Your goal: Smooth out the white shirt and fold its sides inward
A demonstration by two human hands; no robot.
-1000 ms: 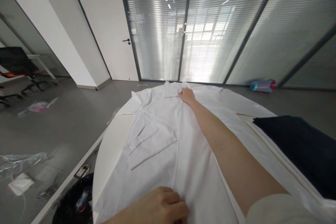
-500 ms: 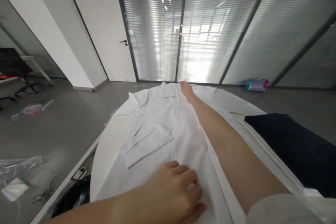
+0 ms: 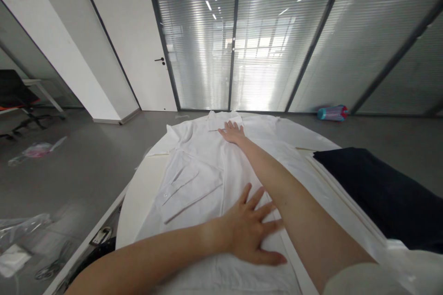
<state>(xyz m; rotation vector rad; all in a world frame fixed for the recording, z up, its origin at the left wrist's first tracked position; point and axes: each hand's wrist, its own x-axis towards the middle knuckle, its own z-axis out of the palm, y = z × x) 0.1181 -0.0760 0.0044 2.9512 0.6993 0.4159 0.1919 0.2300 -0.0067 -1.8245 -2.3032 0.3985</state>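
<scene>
Here's the long-sleeved white shirt of thin, smooth cloth (image 3: 204, 166), lying lengthwise across a white, curved-edged table (image 3: 133, 214), its small pointed collar (image 3: 215, 122) at the far rim. And look at the right hand (image 3: 233, 132), palm down just below that collar, fingers fanned, flat on the fabric and gripping nothing! Nearer in, the left hand (image 3: 254, 228) is spread wide too, thumb and fingers splayed over the lower front; whether the palm presses the cloth, I cannot tell.

Over on the left side of the shirt, one sleeve folds slantwise across the body, its crisp flat cuff (image 3: 182, 182) showing a slit and a tiny round, glossy button (image 3: 165, 195). Soft creases ripple by the shoulder, and a straight ridge runs down the front.

To the right, a dark navy, matte slab of folded cloth (image 3: 374, 191) sits beside the shirt, pale flat layers edging it. Beyond the table, ribbed blinds (image 3: 263, 46) stripe the tall glass partition, all fine horizontal lines between dark, slim frames.
</scene>
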